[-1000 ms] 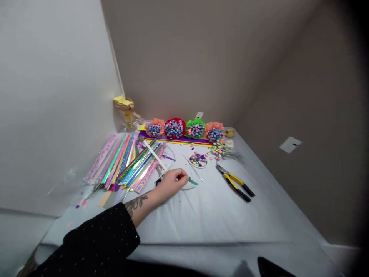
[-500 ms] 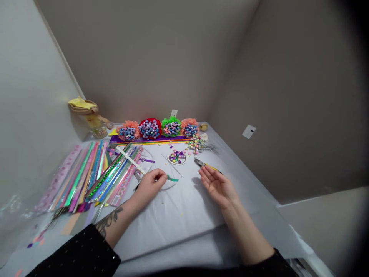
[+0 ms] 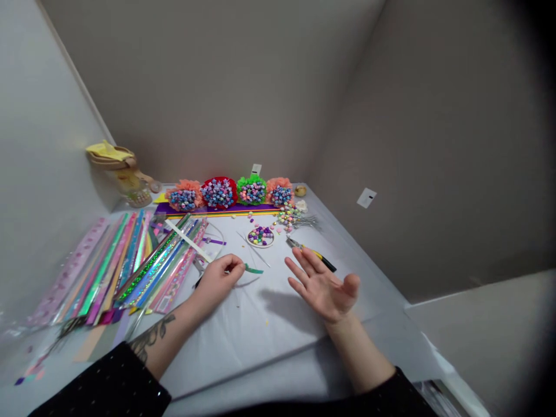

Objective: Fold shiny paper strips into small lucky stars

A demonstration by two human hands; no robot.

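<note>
My left hand [image 3: 220, 279] is over the middle of the table, thumb and fingertips pinched on a short green strip [image 3: 253, 269] that sticks out to the right. Palm up and fingers spread, my right hand [image 3: 325, 285] holds nothing. Just behind its fingers lie pliers [image 3: 319, 258] with yellow and black handles. Thin white strips [image 3: 259, 255] rest on the table beyond my left hand. Farther back, a small round dish [image 3: 260, 236] holds purple, pink and green pieces.
Many colourful paper strips [image 3: 130, 260] cover the left side. Along the back stand ruffled bundles [image 3: 219, 193] of small stars. Small pieces and wires [image 3: 306, 221] lie at the back right. A jar [image 3: 139, 198] and a basket [image 3: 109, 156] are at the back left.
My right hand has opened wider, with the thumb now out to the side, uncovering more of the pliers. My left hand keeps its pinch on the green strip. The view has shifted slightly.
</note>
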